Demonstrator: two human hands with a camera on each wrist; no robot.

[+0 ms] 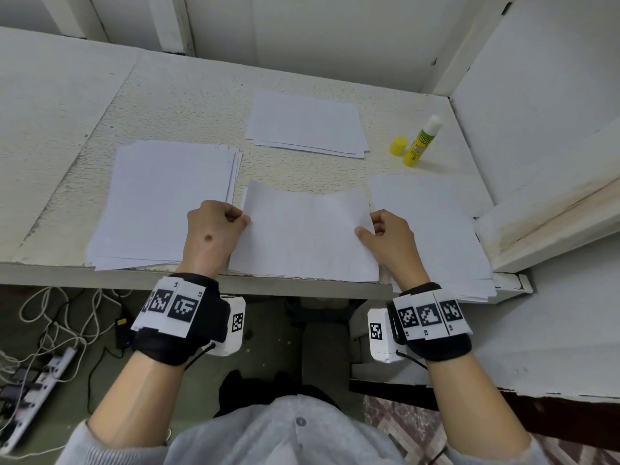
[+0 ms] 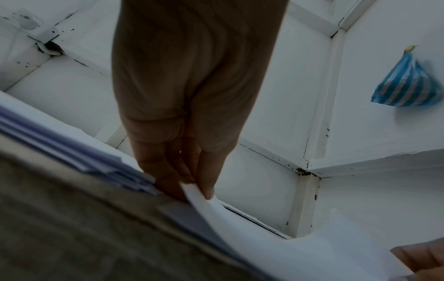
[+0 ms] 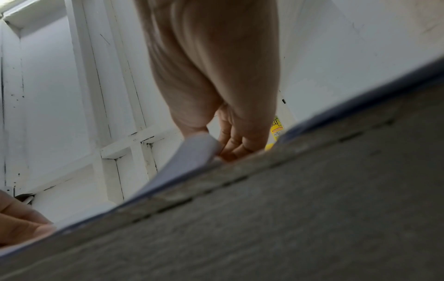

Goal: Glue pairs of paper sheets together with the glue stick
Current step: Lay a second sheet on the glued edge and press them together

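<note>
Head view: 2 hands at the near edge of the table (image 1: 188,95), holding 1 sheet (image 1: 303,236) between them. Left hand (image 1: 213,234) pinching the sheet's left edge, thumb on top, fingers curled under. Right hand (image 1: 389,239) pinching the right edge the same way. Sheet bowed, its far edge lifted and sagging in the middle, its near edge down by the table edge. Left stack (image 1: 161,199) of paper just left of the left hand, slightly fanned at its far right corner. Right stack (image 1: 436,223) just right of the right hand, overhanging the near edge. Far stack (image 1: 307,124) well apart, beyond the held sheet. Glue stick (image 1: 422,142) upright at far right, uncapped, white glue showing on top; yellow cap (image 1: 398,145) just left of it on the table.

Left wrist view: left-hand fingers (image 2: 165,171) and thumb closed on the sheet's corner, left stack's edges close beside them, blue striped bag (image 2: 406,83) hanging on the wall.

Right wrist view: thumb over the curled sheet edge, fingers (image 3: 234,141) under it, glue stick label partly visible behind.
</note>
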